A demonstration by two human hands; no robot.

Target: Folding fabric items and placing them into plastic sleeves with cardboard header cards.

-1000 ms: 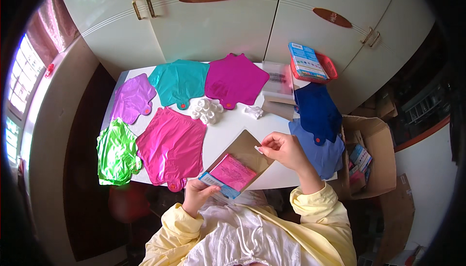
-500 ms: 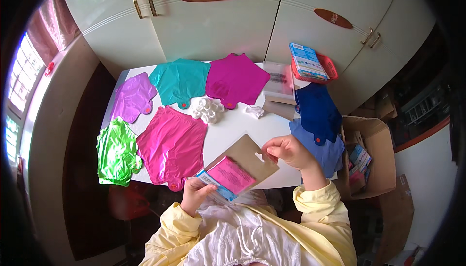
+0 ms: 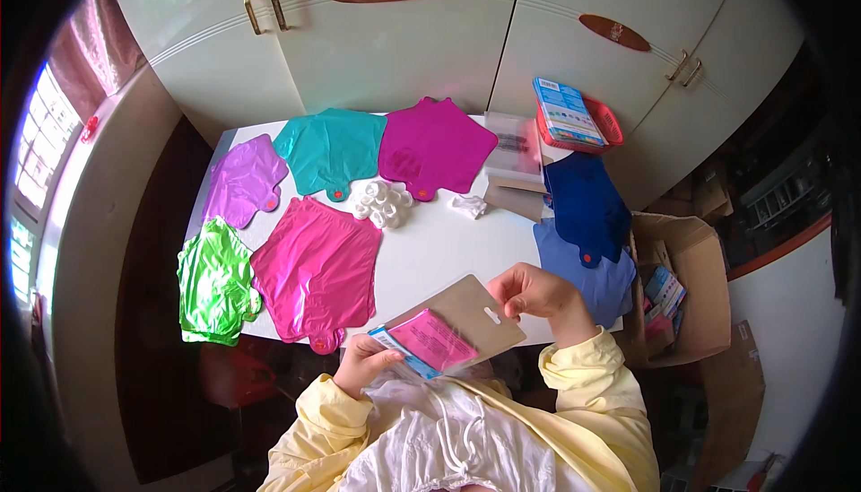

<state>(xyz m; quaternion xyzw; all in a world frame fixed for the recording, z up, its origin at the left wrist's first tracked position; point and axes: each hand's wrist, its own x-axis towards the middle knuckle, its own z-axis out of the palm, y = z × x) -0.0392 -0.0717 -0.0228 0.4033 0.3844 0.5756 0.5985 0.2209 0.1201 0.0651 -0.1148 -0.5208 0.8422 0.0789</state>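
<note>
While the left hand point(image 3: 366, 362) pinches its blue end over the edge of the table point(image 3: 426, 254), the packet point(image 3: 444, 338) (slick, stiff-backed) looks light, best held by its rim; the right hand point(image 3: 538, 296) curls, hold unclear.

The packet point(image 3: 448, 326) pairs matt brownish card with clear, shiny plastic over a smooth pink insert point(image 3: 432, 339). On the table point(image 3: 421, 259), whose white top looks smooth, the green sheet point(image 3: 215, 281) is crinkled and metallic like foil; the pink sheet point(image 3: 318, 263) is glossy and creased, the teal sheet point(image 3: 332, 151) shiny with soft wrinkles, the dark blue sheet point(image 3: 587, 209) smoother with a duller sheen. The basket point(image 3: 610, 121) is red plastic, the box point(image 3: 700, 295) matt cardboard. Sleeves point(image 3: 587, 375) are soft cloth, the curtain point(image 3: 94, 34) satiny cloth. Cupboard doors point(image 3: 386, 52) look smooth and lightly glossy, their handles point(image 3: 280, 9) brassy metal.
</note>
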